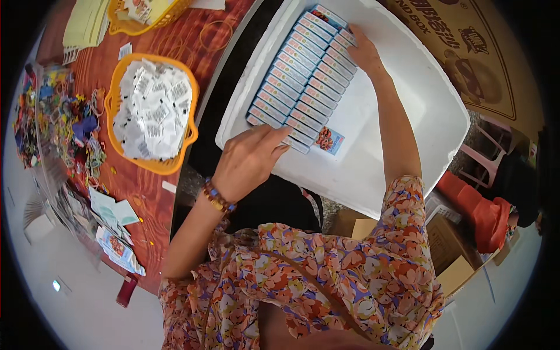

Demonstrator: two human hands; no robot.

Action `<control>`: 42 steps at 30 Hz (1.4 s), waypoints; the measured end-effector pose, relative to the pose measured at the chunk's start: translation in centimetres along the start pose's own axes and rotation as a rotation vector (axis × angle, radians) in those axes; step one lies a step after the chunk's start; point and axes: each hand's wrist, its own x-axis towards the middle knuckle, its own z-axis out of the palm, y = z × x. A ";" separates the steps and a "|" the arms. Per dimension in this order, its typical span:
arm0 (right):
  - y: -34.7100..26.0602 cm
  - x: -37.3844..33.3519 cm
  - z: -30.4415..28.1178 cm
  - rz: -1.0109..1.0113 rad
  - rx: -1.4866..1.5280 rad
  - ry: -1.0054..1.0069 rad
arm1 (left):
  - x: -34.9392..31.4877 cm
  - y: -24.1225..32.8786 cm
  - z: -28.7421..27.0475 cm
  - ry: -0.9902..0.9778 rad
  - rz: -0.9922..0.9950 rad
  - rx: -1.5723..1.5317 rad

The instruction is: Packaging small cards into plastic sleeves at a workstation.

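Note:
Two side-by-side columns of small flat boxes [291, 58], white and light blue on their edges, stand packed in a white foam box [402, 111]. At the near end, the bent fingers and thumb of my left hand [251, 153] close on the end boxes. My right hand [366, 53] reaches to the far end of the right column, its fingers round the last small box [346, 38]; the palm partly hides the grip. One box [330, 140] lies flat beside the near end, its picture side up.
On the red wooden table [140, 216] at left stands an orange basket [192, 105] of small white packets. A second orange basket [157, 22], rubber bands, coloured cords [64, 116] and printed cards [119, 248] lie around it. A large cardboard carton [466, 52] borders the foam box at far right.

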 end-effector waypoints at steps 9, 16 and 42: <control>-0.8 -0.1 -0.3 0.014 0.358 -0.059 | 8.4 -3.7 5.8 0.048 0.049 0.129; -1.5 -0.8 0.2 -0.019 0.301 -0.051 | 14.7 -6.5 12.5 0.078 0.126 0.352; -2.0 -22.0 0.6 0.200 -0.018 -0.421 | 20.3 -8.3 14.7 -0.207 0.053 0.573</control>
